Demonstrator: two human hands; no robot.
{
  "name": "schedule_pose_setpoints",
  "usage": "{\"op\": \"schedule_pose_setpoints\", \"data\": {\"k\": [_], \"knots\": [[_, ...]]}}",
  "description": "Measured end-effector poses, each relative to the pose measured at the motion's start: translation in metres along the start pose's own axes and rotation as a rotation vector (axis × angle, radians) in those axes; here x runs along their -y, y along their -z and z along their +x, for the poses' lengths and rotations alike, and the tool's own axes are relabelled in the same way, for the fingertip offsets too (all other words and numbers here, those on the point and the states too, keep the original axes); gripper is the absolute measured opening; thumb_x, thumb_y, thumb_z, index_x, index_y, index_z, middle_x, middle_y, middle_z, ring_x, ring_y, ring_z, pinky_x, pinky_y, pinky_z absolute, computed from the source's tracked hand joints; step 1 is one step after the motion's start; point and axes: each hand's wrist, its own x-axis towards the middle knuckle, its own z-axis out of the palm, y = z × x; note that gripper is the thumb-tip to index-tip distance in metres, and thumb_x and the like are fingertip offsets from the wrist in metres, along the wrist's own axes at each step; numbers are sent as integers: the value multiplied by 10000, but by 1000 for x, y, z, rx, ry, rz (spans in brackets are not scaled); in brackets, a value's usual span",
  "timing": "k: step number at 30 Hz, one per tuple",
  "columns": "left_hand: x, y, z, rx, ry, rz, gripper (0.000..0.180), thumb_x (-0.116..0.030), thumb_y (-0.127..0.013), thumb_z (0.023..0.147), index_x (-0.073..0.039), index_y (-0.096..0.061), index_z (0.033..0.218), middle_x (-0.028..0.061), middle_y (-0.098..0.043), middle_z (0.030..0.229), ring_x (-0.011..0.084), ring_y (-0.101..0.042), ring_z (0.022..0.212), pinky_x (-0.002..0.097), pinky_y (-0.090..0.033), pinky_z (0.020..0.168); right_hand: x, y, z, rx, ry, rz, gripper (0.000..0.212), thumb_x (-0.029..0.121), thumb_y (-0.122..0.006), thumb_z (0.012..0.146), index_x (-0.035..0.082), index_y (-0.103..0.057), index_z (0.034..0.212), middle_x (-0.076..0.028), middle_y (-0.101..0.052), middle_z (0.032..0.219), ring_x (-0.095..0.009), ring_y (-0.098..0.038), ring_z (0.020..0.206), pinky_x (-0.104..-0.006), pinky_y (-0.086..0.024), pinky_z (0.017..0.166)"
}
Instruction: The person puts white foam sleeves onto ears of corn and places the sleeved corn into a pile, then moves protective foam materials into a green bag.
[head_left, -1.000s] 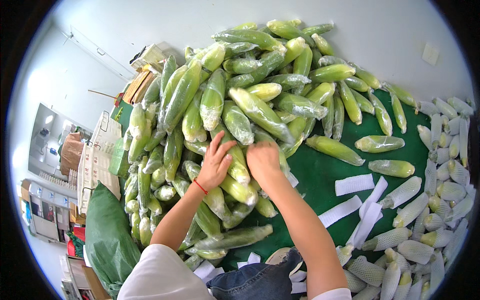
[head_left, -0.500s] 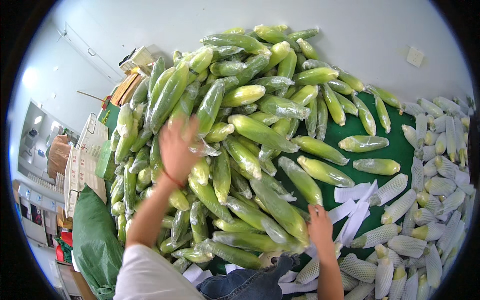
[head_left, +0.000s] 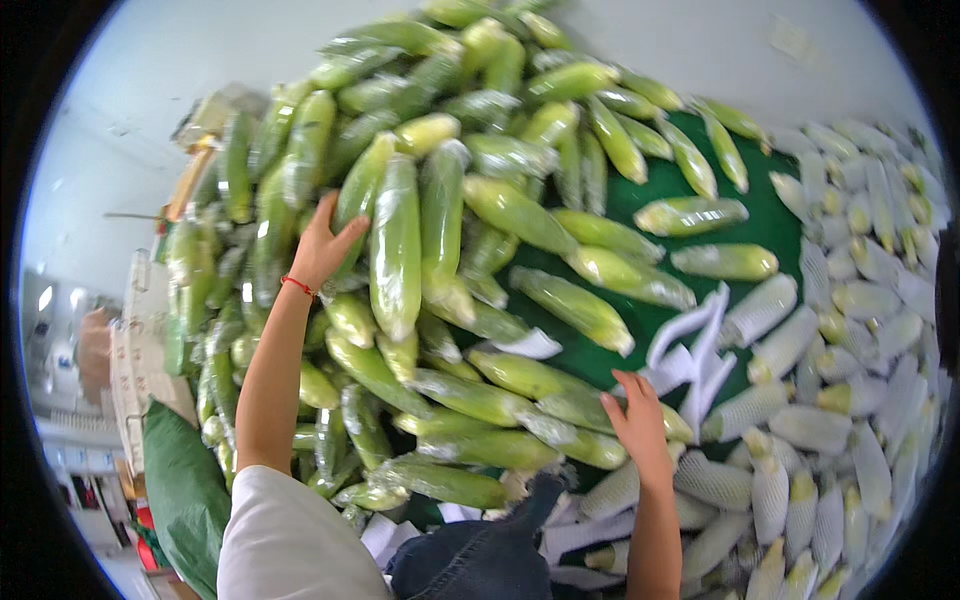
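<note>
Your left hand (head_left: 322, 250) open-fingered on a wrapped corn cob (head_left: 396, 245) — right hand (head_left: 640, 425) splayed, empty, over white foam sleeves (head_left: 690, 360).

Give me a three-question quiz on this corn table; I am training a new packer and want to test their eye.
1. True or false: the left hand rests on the pile of film-wrapped cobs.
2. What lies just beyond the right hand? A) white foam net sleeves B) a knife C) a metal scale
3. What colour is the table cover?

Key: 1 true. 2 A. 3 green.
</note>
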Motion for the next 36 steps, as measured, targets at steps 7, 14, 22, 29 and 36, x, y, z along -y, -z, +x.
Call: {"op": "schedule_pose_setpoints", "data": {"k": [7,14,22,29,36], "knots": [[-115,-173,-67,53,-384,-33,779,-240,-636,837,-135,-175,1456,311,-397,1303,474,-444,1142,470,-409,940,-21,64,-44,-150,-239,-30,310,168,-607,850,37,-563,1127,-164,-577,1097,-359,-536,1015,-414,-438,862],[-189,-213,-111,-149,-662,76,395,-113,-622,800,-94,-566,1191,225,-401,1339,434,-422,1176,479,-378,961,-37,92,-145,-512,-741,246,156,133,-572,896,0,-617,964,-64,-607,702,-97,-565,664,-250,-454,614],[-220,-233,-224,561,-944,-258,186,-172,-632,778,-117,-596,951,74,-579,896,258,-580,866,365,-477,759,-18,25,-134,-186,-814,44,438,163,-648,818,-30,-475,1172,-203,-569,988,-322,-573,903,-384,-458,810],[-246,-298,-244,336,-1071,22,389,-173,-601,739,-145,-593,1127,111,-538,1173,299,-493,1103,410,-407,891,4,-57,-147,-489,-726,-51,953,195,-750,721,-82,-128,1388,-342,-263,1330,-496,-389,1157,-456,-364,982],[-272,-293,-206,761,-1032,344,690,-257,-747,638,-236,-469,1269,109,-542,1052,311,-523,1015,412,-441,826,-5,-9,-153,-514,-798,306,960,216,-723,685,-27,-163,1426,-272,-354,1330,-388,-381,1238,-400,-322,1045]]}}
